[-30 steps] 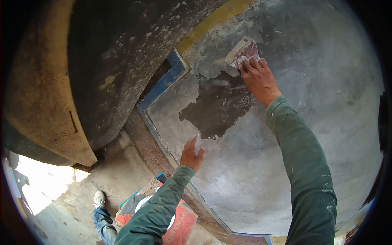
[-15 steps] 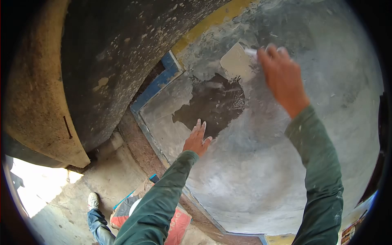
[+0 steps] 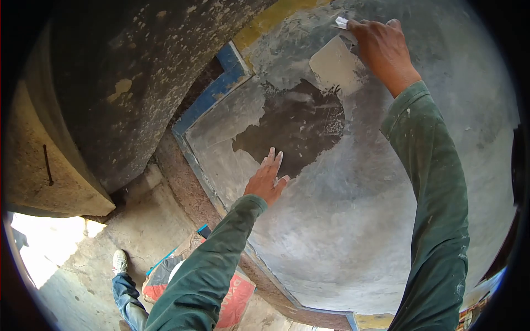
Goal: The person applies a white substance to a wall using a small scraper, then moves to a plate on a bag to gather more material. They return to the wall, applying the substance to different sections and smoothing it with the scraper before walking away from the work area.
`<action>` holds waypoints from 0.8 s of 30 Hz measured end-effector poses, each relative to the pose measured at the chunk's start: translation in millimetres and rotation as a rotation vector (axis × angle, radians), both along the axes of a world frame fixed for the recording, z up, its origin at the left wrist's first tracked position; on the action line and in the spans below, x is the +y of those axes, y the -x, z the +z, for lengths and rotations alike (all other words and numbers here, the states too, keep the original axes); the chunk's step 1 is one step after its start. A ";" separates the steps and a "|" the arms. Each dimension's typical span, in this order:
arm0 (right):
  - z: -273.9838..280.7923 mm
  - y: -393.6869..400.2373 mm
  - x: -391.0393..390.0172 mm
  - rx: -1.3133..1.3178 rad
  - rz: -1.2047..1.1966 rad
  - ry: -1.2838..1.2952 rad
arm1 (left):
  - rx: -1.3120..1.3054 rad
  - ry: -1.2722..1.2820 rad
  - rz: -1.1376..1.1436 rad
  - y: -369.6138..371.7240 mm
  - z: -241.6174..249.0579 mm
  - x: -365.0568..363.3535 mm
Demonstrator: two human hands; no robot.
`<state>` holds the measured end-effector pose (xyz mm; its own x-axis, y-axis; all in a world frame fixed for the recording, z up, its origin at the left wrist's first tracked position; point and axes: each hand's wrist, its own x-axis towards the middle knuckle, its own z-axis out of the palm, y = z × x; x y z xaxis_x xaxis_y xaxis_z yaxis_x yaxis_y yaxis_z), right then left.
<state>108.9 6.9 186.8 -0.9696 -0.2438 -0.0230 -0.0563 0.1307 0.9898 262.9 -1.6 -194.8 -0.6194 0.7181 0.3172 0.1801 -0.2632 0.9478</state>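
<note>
Up at the top, my right hand (image 3: 383, 52) is closed on a putty scraper (image 3: 342, 23), with only a bit of white and a thin edge showing. It is against the grey plastered surface (image 3: 331, 220), just above a cream patch of wet filler (image 3: 337, 65). My left hand (image 3: 266, 179) rests with fingers spread on the same surface and holds nothing. Its fingertips overlap the lower edge of a dark, irregular patch (image 3: 301, 127).
Blue and yellow trim (image 3: 207, 105) borders the surface on the left. A large dark, speckled curved panel (image 3: 132, 71) fills the upper left. Below lie a red and grey sack (image 3: 237, 300) and concrete floor (image 3: 105, 265), where a shoe (image 3: 120, 261) shows.
My right hand has moved up with the scraper, away from the cream patch. My left hand stays near the dark patch's lower edge. The view has shifted slightly.
</note>
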 end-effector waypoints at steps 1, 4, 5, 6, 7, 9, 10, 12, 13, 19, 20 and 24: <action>-3.7 -6.4 3.5 -0.002 -0.007 0.000 | 0.003 -0.004 0.016 -1.0 -0.3 0.5; -17.5 -33.7 8.5 -0.122 0.072 -0.002 | -0.001 -0.013 0.032 -3.1 -0.9 1.3; -22.3 -46.0 6.4 -0.146 0.002 0.040 | -0.003 -0.013 0.026 -3.5 -0.5 1.3; -26.3 -58.1 3.8 -0.167 -0.067 0.083 | -0.003 -0.005 0.028 -3.1 0.1 1.0; -32.3 -70.7 7.7 -0.178 -0.079 0.069 | -0.001 0.004 0.030 -2.4 0.5 1.1; -44.1 -97.9 5.1 -0.192 -0.096 0.104 | 0.002 0.012 0.024 -0.5 0.6 -0.1; -51.2 -112.2 3.2 -0.207 -0.113 0.140 | 0.003 0.020 0.018 -0.3 0.7 -0.7; -69.5 -139.9 5.8 -0.218 -0.110 0.154 | -0.011 0.022 0.005 0.7 1.5 -1.7; -79.5 -152.9 6.9 -0.228 -0.104 0.171 | -0.024 0.025 -0.005 1.9 1.2 -2.9; -117.9 -207.3 -8.9 -0.285 -0.271 0.288 | -0.037 0.021 -0.048 5.1 -5.9 -8.2; -112.7 -200.2 -9.1 -0.283 -0.257 0.284 | -0.034 0.018 -0.034 6.7 -5.1 -9.4; -59.5 -125.7 -30.8 -0.014 -0.075 0.468 | -0.106 0.026 -0.083 2.6 -5.0 -7.4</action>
